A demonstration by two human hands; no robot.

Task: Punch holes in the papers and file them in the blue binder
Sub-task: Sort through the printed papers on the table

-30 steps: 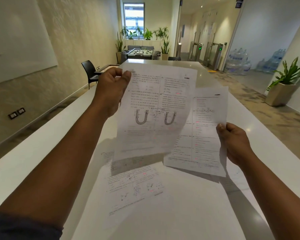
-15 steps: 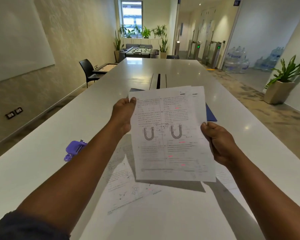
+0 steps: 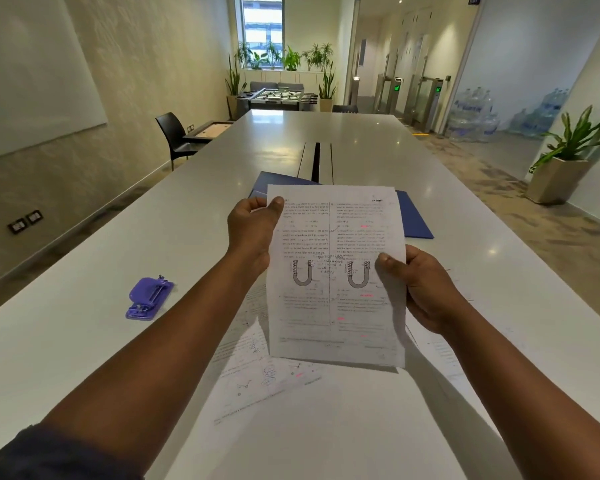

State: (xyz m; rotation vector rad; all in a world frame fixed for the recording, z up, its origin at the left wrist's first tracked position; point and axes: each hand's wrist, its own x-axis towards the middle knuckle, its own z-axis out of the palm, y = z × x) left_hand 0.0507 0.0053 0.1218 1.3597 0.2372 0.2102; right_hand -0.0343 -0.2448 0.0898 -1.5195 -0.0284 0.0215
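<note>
Our left hand point(image 3: 253, 230) pinches the upper left edge of the held papers point(image 3: 336, 275), thumb on the printed face and fingers curled behind. Our right hand point(image 3: 420, 289) grips the right edge lower down, thumb pressed onto the front just beside the right-hand U-shaped figure. Between the two hands the sheets stand nearly upright above the white table point(image 3: 84, 323), long axis running away from us, edges squared so that they read as one stack; how many sheets it holds we cannot tell.

Outward from the hands, the purple hole punch point(image 3: 149, 298) lies on the table well to the left, beyond our left forearm and apart from everything else. It sits at a slant, its long axis running from near-left to far-right. We judge the left hand nearer to it, so the stack has to travel leftward and downward to reach the punch, with one long edge turned toward its slot.

The blue binder point(image 3: 414, 216) lies flat straight ahead, partly hidden behind the held papers. More loose sheets point(image 3: 267, 379) lie on the table beneath our hands, unpunched as far as we can see.
</note>
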